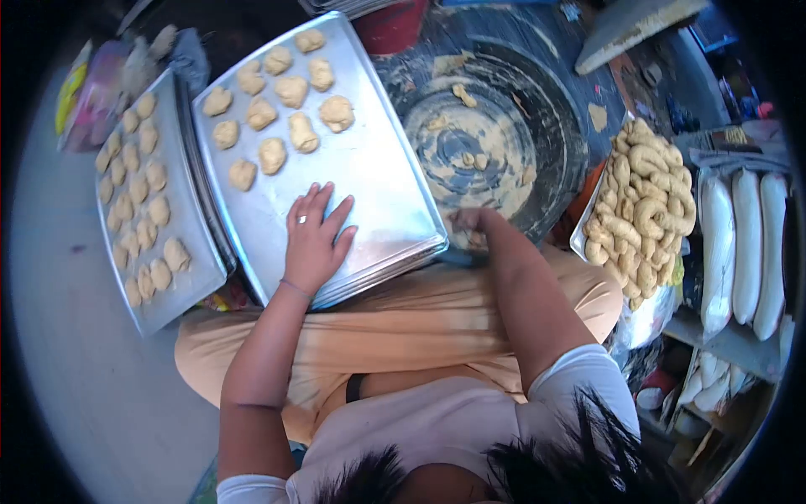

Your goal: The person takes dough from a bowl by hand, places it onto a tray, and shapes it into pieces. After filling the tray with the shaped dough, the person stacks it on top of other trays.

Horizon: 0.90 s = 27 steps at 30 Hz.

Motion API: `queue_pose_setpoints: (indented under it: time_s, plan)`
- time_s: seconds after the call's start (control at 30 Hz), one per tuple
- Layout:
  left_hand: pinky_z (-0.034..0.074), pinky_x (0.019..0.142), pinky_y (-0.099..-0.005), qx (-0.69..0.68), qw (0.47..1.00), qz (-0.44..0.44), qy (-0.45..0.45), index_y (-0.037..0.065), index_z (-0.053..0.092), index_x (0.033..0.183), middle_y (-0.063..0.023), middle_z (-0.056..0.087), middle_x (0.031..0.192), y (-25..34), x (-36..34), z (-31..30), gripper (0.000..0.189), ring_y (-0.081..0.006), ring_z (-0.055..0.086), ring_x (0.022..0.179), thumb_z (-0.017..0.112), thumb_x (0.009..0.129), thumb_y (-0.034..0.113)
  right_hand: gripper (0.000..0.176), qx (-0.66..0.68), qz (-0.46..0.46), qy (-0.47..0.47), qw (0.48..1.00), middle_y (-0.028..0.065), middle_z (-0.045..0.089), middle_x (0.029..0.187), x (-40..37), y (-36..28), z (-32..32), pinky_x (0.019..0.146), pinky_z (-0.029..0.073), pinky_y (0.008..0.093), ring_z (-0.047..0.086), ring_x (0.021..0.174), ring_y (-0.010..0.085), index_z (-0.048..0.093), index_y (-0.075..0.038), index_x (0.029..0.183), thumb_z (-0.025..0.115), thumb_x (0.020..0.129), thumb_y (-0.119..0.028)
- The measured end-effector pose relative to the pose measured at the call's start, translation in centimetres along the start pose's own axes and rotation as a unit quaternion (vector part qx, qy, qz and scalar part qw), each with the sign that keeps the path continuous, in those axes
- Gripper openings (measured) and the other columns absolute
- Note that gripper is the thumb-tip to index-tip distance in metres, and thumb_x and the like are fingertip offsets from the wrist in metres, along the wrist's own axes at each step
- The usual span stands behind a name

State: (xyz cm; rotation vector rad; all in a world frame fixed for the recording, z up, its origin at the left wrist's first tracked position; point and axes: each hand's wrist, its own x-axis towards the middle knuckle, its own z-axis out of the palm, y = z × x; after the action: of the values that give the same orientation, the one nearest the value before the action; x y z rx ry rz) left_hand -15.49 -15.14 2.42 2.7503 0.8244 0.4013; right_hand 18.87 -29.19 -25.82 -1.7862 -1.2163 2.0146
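Note:
My left hand (pixel 317 235) lies flat with spread fingers on the bare lower part of a metal baking tray (pixel 369 181), the top one of a stack. Several lumps of dough (pixel 291 91) sit in uneven rows on the tray's upper half. My right hand (pixel 470 225) is at the near left rim of a wide black basin (pixel 562 143), its fingers curled; what they hold, if anything, I cannot make out. Smears of pale dough coat the inside of the basin, and a few small dough scraps (pixel 474 160) lie on its bottom.
Left of the stack, another tray (pixel 155 315) holds several dough lumps. To the right stands a tray heaped with twisted dough pieces (pixel 646 202). Long white filled bags (pixel 745 252) lie on a shelf at the far right. A red container (pixel 393 29) stands behind the trays.

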Motion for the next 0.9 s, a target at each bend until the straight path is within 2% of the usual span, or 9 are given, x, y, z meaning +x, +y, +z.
queue_pose_setpoints:
  time_s: [0.03,0.13,0.23,0.37,0.5,0.6,0.77,0.87,0.9]
  plan:
    - [0.025,0.108,-0.0491,-0.005,1.000,-0.001,0.004,0.015,0.058,0.126,-0.0163,0.044,0.138,0.0,-0.1,0.0,0.042,-0.0354,0.037,0.131,0.061,0.085,0.026,0.042,-0.199,0.048,-0.080,0.976,0.0102,0.061,0.115,-1.0,-1.8,0.1,0.087,0.046,0.0328,0.057,0.098,0.0166,0.061,-0.006,0.117,0.062,0.076,-0.013]
    - [0.025,0.108,-0.0490,-0.013,1.000,0.003,0.013,0.015,0.058,0.125,-0.0163,0.044,0.137,-0.4,-0.5,0.1,0.042,-0.0346,0.036,0.131,0.061,0.085,0.027,0.042,-0.169,0.011,0.028,0.985,0.0020,0.064,0.099,-4.6,-5.3,-2.1,0.078,0.045,0.0316,0.057,0.085,0.0166,0.061,-0.006,0.115,0.064,0.075,-0.014]
    - [0.025,0.108,-0.0486,-0.034,0.999,0.007,0.024,0.013,0.058,0.124,-0.0170,0.045,0.135,-0.3,-0.8,-0.3,0.040,-0.0342,0.038,0.130,0.061,0.086,0.025,0.042,-0.008,-0.105,0.128,0.986,0.0072,0.064,0.102,-6.4,-5.8,-8.1,0.083,0.047,0.0284,0.058,0.094,0.0144,0.061,-0.004,0.117,0.058,0.076,-0.009]
    - [0.036,0.102,-0.0405,-0.188,0.978,-0.036,0.086,0.007,0.060,0.119,-0.0158,0.055,0.124,-1.3,-1.3,-0.9,0.034,-0.0317,0.050,0.117,0.059,0.089,0.023,0.044,0.180,-0.132,0.226,0.948,0.0076,0.063,0.103,-18.6,-23.1,-5.7,0.078,0.049,0.0271,0.060,0.089,0.0161,0.057,-0.003,0.120,0.055,0.076,-0.005]
    - [0.049,0.080,-0.0309,-0.462,0.854,-0.214,0.103,0.004,0.057,0.122,-0.0120,0.057,0.116,-2.0,-1.6,-1.8,0.036,-0.0176,0.058,0.091,0.055,0.094,0.026,0.042,0.143,-0.243,0.291,0.914,0.0084,0.063,0.102,-17.9,-31.6,0.5,0.078,0.049,0.0292,0.060,0.089,0.0169,0.056,-0.002,0.119,0.057,0.077,-0.006]
    - [0.048,0.075,-0.0271,-0.652,0.674,-0.303,0.167,0.005,0.047,0.133,-0.0083,0.056,0.112,-0.5,-1.9,-4.9,0.043,-0.0129,0.055,0.088,0.051,0.097,0.027,0.043,0.064,-0.241,0.319,0.914,0.0099,0.061,0.103,-14.8,-37.4,8.2,0.080,0.049,0.0322,0.060,0.092,0.0206,0.057,-0.005,0.118,0.062,0.075,-0.007]
    - [0.048,0.067,-0.0261,-0.495,0.776,-0.338,0.194,0.000,0.047,0.130,-0.0092,0.061,0.103,-6.1,-3.3,-1.8,0.046,-0.0135,0.057,0.075,0.058,0.085,0.005,0.052,-0.226,-0.359,0.326,0.845,0.0189,0.059,0.105,-6.2,-36.9,12.8,0.078,0.051,0.0364,0.061,0.096,0.0327,0.054,-0.012,0.121,0.072,0.073,-0.017]
    - [0.049,0.069,-0.0284,-0.359,0.846,-0.333,0.209,0.000,0.052,0.125,-0.0097,0.062,0.096,-8.3,-3.4,-1.1,0.042,-0.0171,0.058,0.074,0.058,0.084,0.004,0.049,-0.039,-0.288,0.320,0.902,0.0136,0.062,0.090,-7.2,-37.9,13.1,0.067,0.050,0.0321,0.063,0.077,0.0207,0.054,-0.010,0.120,0.073,0.075,-0.014]
    - [0.050,0.074,-0.0315,-0.299,0.866,-0.323,0.238,-0.002,0.057,0.119,-0.0121,0.059,0.095,-7.6,-3.4,-1.8,0.036,-0.0216,0.059,0.078,0.059,0.083,0.003,0.049,-0.017,-0.295,0.372,0.880,0.0176,0.066,0.089,-8.2,-38.6,13.5,0.078,0.051,0.0382,0.066,0.086,0.0322,0.054,-0.009,0.117,0.074,0.075,-0.025]
